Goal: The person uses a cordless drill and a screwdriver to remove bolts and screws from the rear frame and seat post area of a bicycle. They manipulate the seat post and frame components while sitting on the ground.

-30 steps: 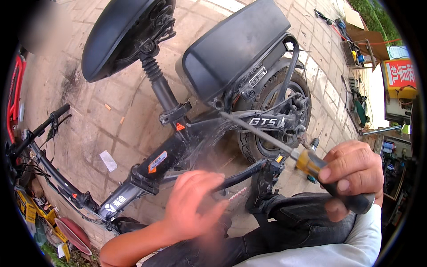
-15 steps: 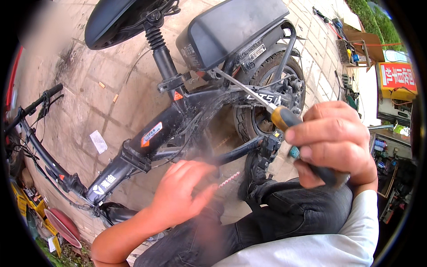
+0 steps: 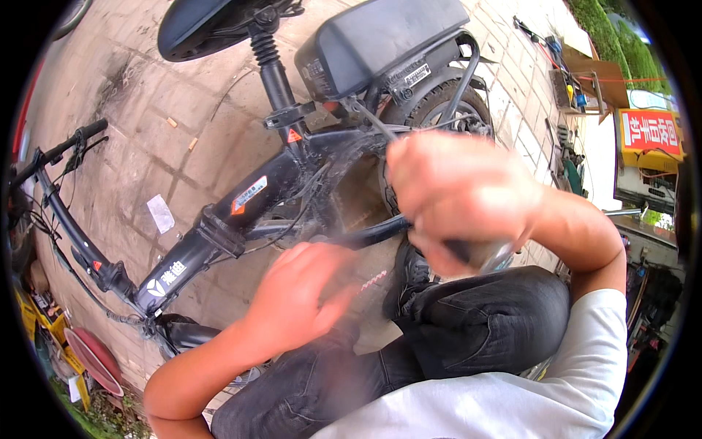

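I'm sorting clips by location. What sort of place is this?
Probably an outdoor repair spot: brick paving underfoot, greenery at the upper right, and a black bike with a long-shafted tool held beside it in the right hand.

The folding bike frame is black, its tube sticker white and orange, the rear box dark grey. The screwdriver shaft is grey, the jeans charcoal, the shirt white. Darker joints grid the beige paving.
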Demonstrator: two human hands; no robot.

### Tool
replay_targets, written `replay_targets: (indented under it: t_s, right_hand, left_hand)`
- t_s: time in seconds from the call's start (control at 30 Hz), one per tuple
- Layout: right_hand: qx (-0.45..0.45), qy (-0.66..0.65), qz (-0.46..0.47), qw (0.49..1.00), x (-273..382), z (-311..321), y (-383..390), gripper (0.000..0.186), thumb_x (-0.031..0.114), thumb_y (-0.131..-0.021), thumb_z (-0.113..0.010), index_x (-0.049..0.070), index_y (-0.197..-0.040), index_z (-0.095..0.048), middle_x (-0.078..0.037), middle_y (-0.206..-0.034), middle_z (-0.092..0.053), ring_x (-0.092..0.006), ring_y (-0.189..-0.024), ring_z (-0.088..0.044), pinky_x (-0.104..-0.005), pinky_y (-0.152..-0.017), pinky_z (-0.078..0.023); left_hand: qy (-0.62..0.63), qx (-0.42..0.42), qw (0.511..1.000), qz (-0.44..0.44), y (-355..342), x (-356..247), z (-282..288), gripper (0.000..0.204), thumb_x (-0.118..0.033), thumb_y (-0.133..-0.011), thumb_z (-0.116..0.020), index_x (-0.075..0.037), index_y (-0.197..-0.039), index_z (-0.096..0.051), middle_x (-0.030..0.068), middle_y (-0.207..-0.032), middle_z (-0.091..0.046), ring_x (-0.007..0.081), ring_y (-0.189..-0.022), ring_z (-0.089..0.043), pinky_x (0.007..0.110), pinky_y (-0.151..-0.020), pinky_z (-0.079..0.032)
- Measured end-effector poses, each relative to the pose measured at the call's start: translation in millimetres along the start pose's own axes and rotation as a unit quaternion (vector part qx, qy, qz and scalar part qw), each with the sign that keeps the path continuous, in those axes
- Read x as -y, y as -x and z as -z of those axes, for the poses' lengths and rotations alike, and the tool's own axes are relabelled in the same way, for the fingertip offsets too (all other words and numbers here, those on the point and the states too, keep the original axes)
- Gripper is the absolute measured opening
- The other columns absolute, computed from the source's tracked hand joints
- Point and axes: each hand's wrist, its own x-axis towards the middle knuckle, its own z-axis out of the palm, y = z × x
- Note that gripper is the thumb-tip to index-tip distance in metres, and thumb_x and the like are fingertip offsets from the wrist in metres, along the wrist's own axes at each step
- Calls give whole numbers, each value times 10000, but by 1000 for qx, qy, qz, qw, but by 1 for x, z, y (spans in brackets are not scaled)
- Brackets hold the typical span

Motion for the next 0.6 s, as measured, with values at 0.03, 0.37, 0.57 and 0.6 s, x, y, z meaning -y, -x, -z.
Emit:
replay_targets:
  t_s: [0.03, 0.37, 0.57, 0.6]
  right_hand:
    - [43, 11, 40, 998, -2, 0, 3, 163, -46, -788, -650, 33, -914, -583, -109, -838, -616, -288, -756, -592, -463, -731, -525]
    - [-115, -100, -45, 987, -22, 34, -25, 134, 99, -934, -589, 51, -881, -476, -91, -755, -545, -199, -680, -479, -437, -706, -457]
    - [-192, -248, -186, 931, -48, 68, -63, 149, 31, -849, -673, 24, -764, -551, -79, -639, -601, -127, -556, -555, -284, -491, -415]
    - [-195, -238, -197, 931, -47, 68, -67, 146, 37, -849, -677, 22, -765, -558, -67, -625, -594, -119, -544, -549, -281, -481, -410]
  left_hand:
    - [-2, -4, 1000, -7, 0, -1, 0, 356, -144, -832, -770, -12, -1140, -650, 170, -1114, -684, 357, -1022, -645, 417, -909, -510]
    - [12, -12, 1000, -24, -17, -4, -10, 335, -161, -846, -762, -21, -1129, -651, 156, -1098, -681, 356, -1009, -637, 424, -882, -511]
    - [21, 3, 1000, -14, -28, -7, -13, 342, -180, -859, -752, -15, -1140, -649, 162, -1104, -675, 362, -1018, -628, 435, -901, -501]
    - [17, 0, 1000, -11, -28, -7, -13, 330, -169, -855, -759, -25, -1132, -653, 153, -1098, -679, 357, -1006, -634, 427, -883, -510]
